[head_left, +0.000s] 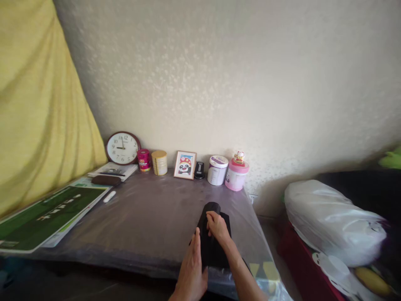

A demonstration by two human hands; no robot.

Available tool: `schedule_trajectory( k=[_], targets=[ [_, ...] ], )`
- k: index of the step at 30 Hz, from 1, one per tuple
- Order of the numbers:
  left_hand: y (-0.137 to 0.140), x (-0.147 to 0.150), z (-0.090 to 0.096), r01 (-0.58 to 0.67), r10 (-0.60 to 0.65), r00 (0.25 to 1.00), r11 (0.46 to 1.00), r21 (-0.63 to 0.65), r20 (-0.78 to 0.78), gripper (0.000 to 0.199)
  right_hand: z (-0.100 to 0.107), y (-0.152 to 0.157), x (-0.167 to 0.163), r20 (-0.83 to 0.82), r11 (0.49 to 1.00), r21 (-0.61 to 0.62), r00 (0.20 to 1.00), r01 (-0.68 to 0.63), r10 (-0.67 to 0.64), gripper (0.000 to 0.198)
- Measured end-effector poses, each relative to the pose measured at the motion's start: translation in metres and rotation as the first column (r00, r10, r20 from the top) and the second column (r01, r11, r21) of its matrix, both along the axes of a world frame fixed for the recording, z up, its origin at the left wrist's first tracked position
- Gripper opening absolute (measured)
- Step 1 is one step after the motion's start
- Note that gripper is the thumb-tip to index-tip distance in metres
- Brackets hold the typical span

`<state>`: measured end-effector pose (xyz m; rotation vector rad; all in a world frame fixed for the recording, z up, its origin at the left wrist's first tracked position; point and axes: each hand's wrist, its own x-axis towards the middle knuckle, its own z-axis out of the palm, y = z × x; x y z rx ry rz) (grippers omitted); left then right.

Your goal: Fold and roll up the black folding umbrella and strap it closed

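A black folded item (pixel 205 251), seemingly soft fabric, lies near the front right of the covered table (pixel 150 221); its exact kind cannot be made out. Along its left side rests my left hand (pixel 192 267), fingers stretched out and held upright like a blade against it. My right hand (pixel 216 226) is on top of the item near its far end, fingers curled and gripping the black material. A further black part of it spreads out under my right wrist.
Along the wall stand a clock (pixel 123 148), a pink can (pixel 144 160), a yellow tin (pixel 159 163), a panda picture frame (pixel 185 165) and two tubs (pixel 217 170). Green boards (pixel 46 217) lie left. Right of the table edge is a white plastic bag (pixel 332 221).
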<state>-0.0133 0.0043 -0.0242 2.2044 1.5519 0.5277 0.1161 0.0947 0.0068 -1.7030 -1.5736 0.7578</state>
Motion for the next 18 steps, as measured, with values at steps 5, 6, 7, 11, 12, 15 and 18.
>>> schedule_trajectory(
  k=[5, 6, 7, 11, 12, 15, 18],
  targets=[
    [-0.004, 0.001, 0.007, -0.005, -0.001, 0.997, 0.998, -0.069, -0.084, 0.088, -0.003, -0.001, -0.004, 0.191, 0.998, 0.05, 0.98, 0.039, -0.048, 0.032],
    [-0.004, 0.001, 0.008, 0.004, -0.014, 0.992, 0.997, -0.079, -0.121, 0.086, -0.004, -0.001, -0.005, 0.234, 0.996, 0.07, 0.97, 0.051, -0.066, 0.032],
    [-0.004, 0.001, 0.008, 0.012, -0.025, 0.987, 0.997, -0.083, -0.156, 0.085, -0.004, -0.001, -0.006, 0.274, 0.994, 0.092, 0.958, 0.063, -0.086, 0.032],
    [-0.003, 0.001, 0.006, 0.013, -0.03, 0.974, 0.997, -0.078, -0.224, 0.08, -0.006, -0.008, -0.01, 0.258, 0.99, 0.12, 0.96, 0.078, -0.107, 0.034],
    [-0.003, 0.002, 0.004, 0.003, -0.023, 0.974, 0.996, -0.088, -0.227, 0.077, -0.009, -0.011, -0.01, 0.201, 0.987, 0.137, 0.973, 0.088, -0.115, 0.035],
    [-0.001, 0.002, 0.003, -0.023, -0.012, 0.973, 0.989, -0.145, -0.23, 0.072, -0.026, -0.023, -0.006, 0.014, 0.934, 0.294, 0.976, 0.204, -0.217, 0.034],
    [-0.001, 0.003, 0.003, -0.026, -0.013, 0.974, 0.985, -0.168, -0.227, 0.072, -0.055, -0.03, 0.0, 0.012, 0.835, 0.458, 0.938, 0.304, -0.348, 0.036]
  ],
)
